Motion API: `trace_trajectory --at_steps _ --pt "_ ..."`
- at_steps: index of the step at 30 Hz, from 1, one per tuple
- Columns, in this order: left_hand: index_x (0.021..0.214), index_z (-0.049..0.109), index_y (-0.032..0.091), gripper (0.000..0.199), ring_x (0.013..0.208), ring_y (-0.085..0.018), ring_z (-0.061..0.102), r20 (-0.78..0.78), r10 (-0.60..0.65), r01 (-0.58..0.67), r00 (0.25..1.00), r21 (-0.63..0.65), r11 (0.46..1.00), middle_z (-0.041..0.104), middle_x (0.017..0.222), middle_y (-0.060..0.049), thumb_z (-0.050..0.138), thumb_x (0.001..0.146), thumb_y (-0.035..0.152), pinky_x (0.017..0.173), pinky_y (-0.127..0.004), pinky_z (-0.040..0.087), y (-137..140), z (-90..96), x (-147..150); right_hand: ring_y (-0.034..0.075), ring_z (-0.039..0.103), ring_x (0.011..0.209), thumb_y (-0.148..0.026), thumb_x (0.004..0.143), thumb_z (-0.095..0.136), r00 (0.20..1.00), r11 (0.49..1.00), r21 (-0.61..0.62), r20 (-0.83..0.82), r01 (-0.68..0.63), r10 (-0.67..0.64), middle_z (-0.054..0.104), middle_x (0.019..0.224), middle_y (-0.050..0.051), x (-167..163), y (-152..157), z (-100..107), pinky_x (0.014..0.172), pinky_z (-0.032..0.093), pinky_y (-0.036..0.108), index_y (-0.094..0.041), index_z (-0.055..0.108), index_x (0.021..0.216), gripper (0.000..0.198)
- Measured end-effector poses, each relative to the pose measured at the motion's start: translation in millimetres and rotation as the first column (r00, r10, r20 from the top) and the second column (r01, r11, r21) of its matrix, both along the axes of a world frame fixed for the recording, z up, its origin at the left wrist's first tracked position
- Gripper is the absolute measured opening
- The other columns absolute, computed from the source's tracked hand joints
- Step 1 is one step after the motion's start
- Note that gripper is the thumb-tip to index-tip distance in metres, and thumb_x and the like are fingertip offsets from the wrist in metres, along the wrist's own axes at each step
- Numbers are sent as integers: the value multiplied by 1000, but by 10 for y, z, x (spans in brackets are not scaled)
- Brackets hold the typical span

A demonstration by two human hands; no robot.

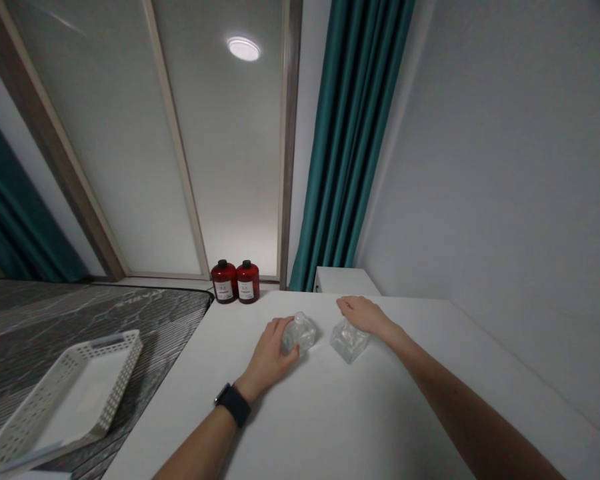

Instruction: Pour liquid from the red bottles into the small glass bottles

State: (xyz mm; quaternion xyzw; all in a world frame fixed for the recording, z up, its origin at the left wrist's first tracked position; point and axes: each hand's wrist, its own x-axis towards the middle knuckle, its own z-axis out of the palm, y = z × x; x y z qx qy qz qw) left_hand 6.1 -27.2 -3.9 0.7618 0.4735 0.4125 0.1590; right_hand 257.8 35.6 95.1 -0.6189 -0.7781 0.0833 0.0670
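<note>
Two clear, see-through, squarish bottles stand or lie a short way apart on the white table. My left hand, with a dark watch at its wrist, curves its fingers and thumb around the sides of the left clear bottle, whose narrow rounded top points away from me. Over the top end of the right clear bottle lies my right hand, fingers together and bent down on its far side. That hand hides the bottle's top, and its fingertips are partly out of sight.
Two red bottles with black caps stand at the table's far left corner. Left of the table, a white perforated basket rests on a dark grey patterned surface. A white cabinet and a teal curtain are behind; a wall bounds the right.
</note>
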Motion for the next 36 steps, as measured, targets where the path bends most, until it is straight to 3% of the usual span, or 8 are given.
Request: trace_trajectory --at_steps 4,7,16,23,27,31,33,36 --pt "131 50 19 51 117 -30 56 -2 1 -1 1000 -4 1000 59 123 -11 61 81 16 105 -49 46 -14 17 4 18 64 73 -24 97 37 995 995 -77 -76 -68 62 75 80 7 111 83 -14 62 39 24 -15 71 80 39" --pt "131 51 19 52 117 -30 57 3 11 -11 1000 -6 1000 59 123 -11 61 81 16 104 -49 46 -24 28 7 17 63 72 -23 95 42 990 994 -65 -114 -90 82 74 80 6 111 87 -52 63 38 23 -15 72 80 34" --pt "127 53 18 53 118 -30 58 17 -19 19 1000 -4 1000 61 123 -12 61 75 12 106 -51 45 21 25 -30 19 66 85 -25 100 39 994 989 132 -103 59 -45 76 90 6 56 129 -159 71 38 25 -19 72 89 35" --pt "128 54 18 55 118 -30 59 72 -81 85 994 -55 995 63 127 -13 59 74 11 105 -50 47 35 -12 -59 24 63 93 -23 101 37 988 932 331 -93 149 -125 72 90 10 71 194 -169 82 40 32 -17 69 98 33" --pt "130 54 19 55 121 -30 58 90 -129 140 987 -128 982 62 132 -12 60 76 13 107 -49 45 25 -2 -85 28 52 115 -13 96 37 994 881 469 -107 60 -10 66 111 13 -32 -47 -221 102 33 42 -16 67 109 32" --pt "131 54 21 52 122 -30 58 101 -237 252 966 -179 951 63 133 -11 64 80 19 109 -49 43 -2 47 -111 24 57 104 -6 92 36 979 872 484 -139 -64 149 67 100 8 -334 -465 -526 96 40 37 -20 67 105 36" --pt "131 53 21 48 120 -29 58 123 -287 306 950 -192 932 63 130 -11 64 84 24 108 -47 44 -29 76 -96 23 58 103 -2 87 33 919 885 462 -323 -54 225 66 102 9 -477 -634 -699 95 44 36 -19 64 109 42" --pt "122 56 21 34 116 -27 58 142 -268 286 953 -134 949 63 122 -10 62 89 28 104 -45 46 -85 108 -20 22 60 108 0 77 35 846 934 358 -496 -8 197 65 112 10 -565 -760 -853 96 48 35 -19 58 118 51"
